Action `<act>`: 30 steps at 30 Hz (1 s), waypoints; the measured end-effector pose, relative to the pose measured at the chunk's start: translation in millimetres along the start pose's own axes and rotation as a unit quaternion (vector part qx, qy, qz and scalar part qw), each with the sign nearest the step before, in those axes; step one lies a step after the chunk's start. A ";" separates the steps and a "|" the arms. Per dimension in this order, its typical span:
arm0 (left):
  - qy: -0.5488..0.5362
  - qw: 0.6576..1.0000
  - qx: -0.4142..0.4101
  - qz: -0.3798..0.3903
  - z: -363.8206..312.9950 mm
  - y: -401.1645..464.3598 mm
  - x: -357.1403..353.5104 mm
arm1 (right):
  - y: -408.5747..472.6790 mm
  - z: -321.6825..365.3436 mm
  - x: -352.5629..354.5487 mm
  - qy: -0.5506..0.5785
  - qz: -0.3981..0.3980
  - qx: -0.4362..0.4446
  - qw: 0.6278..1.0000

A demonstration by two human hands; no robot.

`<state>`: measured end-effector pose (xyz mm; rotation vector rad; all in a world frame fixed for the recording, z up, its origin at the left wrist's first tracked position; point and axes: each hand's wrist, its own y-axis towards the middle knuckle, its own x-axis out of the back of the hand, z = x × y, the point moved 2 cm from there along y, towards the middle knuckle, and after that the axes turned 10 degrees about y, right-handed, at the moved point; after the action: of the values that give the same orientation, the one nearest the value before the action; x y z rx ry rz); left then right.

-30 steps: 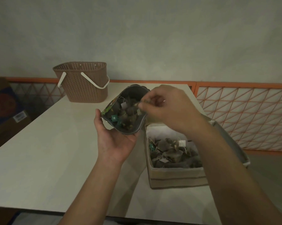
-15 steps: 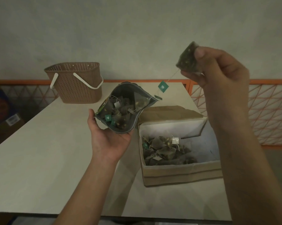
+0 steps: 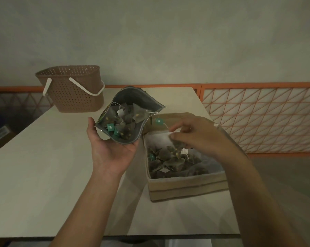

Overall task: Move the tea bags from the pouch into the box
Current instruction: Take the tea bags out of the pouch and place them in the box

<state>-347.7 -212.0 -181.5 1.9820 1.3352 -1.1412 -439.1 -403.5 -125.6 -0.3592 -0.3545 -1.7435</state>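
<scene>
A single tea bag, a small dark mesh pyramid, is pinched in the fingertips of the right hand just above the open box, over the box's far end. Its thin string runs up and away from the box to a small teal paper tag hanging in the air between the box and the pouch. Such a bag looks very light, soft and easily crushed, so a gentle pinch on the mesh body or the tag should be enough; the string seems likely to snag on other bags or on the pouch lip. The box, a tan fabric-sided one with a pale lining, already holds a loose heap of similar bags with white and teal tags. Just beside the box, on its left, the left hand cradles the grey pouch from below, fingers curled around its bottom, mouth tilted open toward the viewer; many bags remain inside, so the task appears well short of done. The box stands on a pale bench, near the bench's right edge, with the drop to the floor close on that side. Left of the box the bench is bare and roomy. Well behind the box, at the bench's far left, stands a brown perforated basket with a white handle, against a plain wall and an orange lattice railing.
</scene>
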 end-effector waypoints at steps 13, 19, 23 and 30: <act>0.000 1.000 -0.006 -0.001 -3.8 -0.5 2.6 | 19.9 -6.0 -36.7 0.050 -0.051 0.072 0.995; 0.012 1.000 -0.004 0.000 -2.8 -0.9 1.6 | 19.6 1.6 -35.8 0.173 -0.084 0.122 0.974; 0.012 1.000 -0.002 0.005 -3.2 -0.6 1.7 | 21.8 5.7 -40.1 0.148 -0.128 0.146 0.970; 0.009 1.000 -0.003 -0.001 -5.4 0.1 4.7 | 7.4 29.7 -21.0 0.180 -0.169 0.186 0.951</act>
<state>-344.8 -205.5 -182.6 1.9917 1.3479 -1.1200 -426.5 -373.8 -107.3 0.3086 -0.4879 -1.9787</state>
